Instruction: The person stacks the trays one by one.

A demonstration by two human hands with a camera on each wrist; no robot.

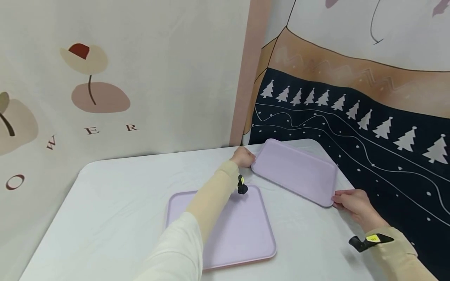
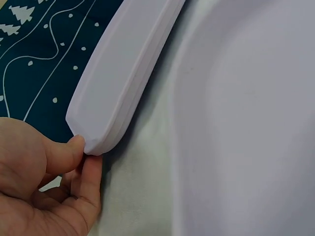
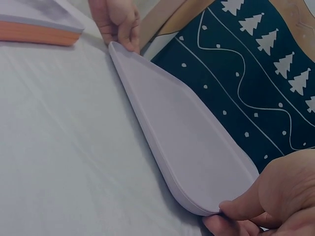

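Both hands hold a lavender rectangular tray (image 1: 295, 171) near the table's far right corner. My left hand (image 1: 243, 157) pinches its left end; in the left wrist view the thumb and fingers (image 2: 91, 182) meet at a corner. At the opposite end, my right hand (image 1: 358, 207) pinches the near right corner, thumb on top and fingers below in the right wrist view. A second lavender tray (image 1: 242, 230) lies flat closer to me, partly hidden under my left forearm. An orange layer (image 3: 39, 34) shows beneath that tray in the right wrist view.
A white cloth covers the table (image 1: 116, 203). Behind it hangs a pale curtain (image 1: 183, 78) with flower prints and letters. To the right is a dark blue cloth (image 1: 386, 164) with white trees. Each wrist wears a black strap-on camera.
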